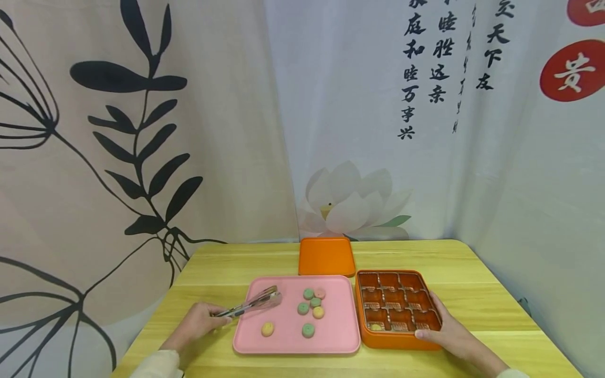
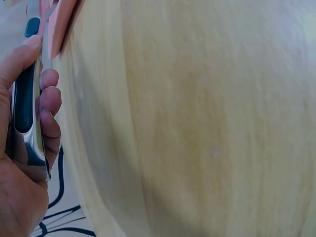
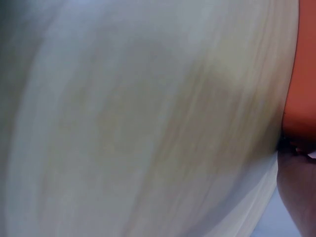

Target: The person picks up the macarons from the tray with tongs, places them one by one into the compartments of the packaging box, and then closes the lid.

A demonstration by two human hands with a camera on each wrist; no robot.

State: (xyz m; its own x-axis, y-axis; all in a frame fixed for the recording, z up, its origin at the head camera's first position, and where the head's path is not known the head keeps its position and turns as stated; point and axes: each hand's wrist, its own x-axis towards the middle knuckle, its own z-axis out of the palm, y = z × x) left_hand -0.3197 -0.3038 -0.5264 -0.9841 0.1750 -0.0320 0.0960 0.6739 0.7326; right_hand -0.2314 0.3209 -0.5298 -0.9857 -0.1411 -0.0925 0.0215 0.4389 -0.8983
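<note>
My left hand grips the tongs, right hand grips the box; the small cakes look light and crumbly, so I'd pinch them gently by the sides.

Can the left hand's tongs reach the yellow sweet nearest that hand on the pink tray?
Probably yes. The left hand grips the tongs, whose tips already hang over the pink tray; nothing stands between them and the yellow sweet.
</note>
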